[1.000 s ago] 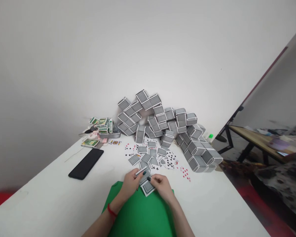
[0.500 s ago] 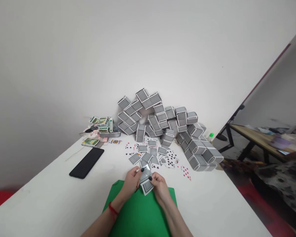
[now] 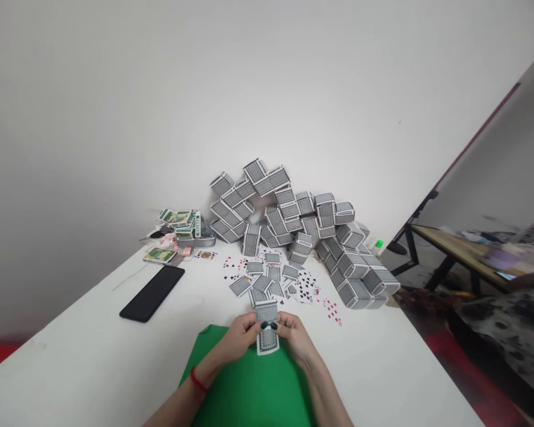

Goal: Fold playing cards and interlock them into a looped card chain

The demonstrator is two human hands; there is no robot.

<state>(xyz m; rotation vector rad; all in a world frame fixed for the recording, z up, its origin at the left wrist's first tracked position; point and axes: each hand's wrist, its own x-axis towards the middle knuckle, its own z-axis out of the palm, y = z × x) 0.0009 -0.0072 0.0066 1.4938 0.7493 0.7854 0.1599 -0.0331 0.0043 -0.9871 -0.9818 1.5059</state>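
Grey-backed playing cards (image 3: 267,343) are pinched between both hands above a green cloth (image 3: 249,388). My left hand (image 3: 242,337) grips their left side, its thumb on the card backs. From the right, my right hand (image 3: 296,337) holds the other side, and the two dark-nailed thumb tips nearly meet in the middle. The fingers behind the cards are hidden. Just beyond the hands lie loose cards (image 3: 261,283), some with backs up and some with faces up. Farther back, folded card blocks (image 3: 278,219) form a jagged structure against the wall.
A black phone (image 3: 152,293) lies on the white table (image 3: 93,356) at the left. Behind it are green-and-white card boxes (image 3: 184,219) in a pile. More card blocks (image 3: 360,267) stand stacked at the right. A wooden desk (image 3: 454,246) is off to the right.
The held cards have turned from slanted to nearly upright in view. Both thumbs have come together at their middle. The camera view has shifted slightly.
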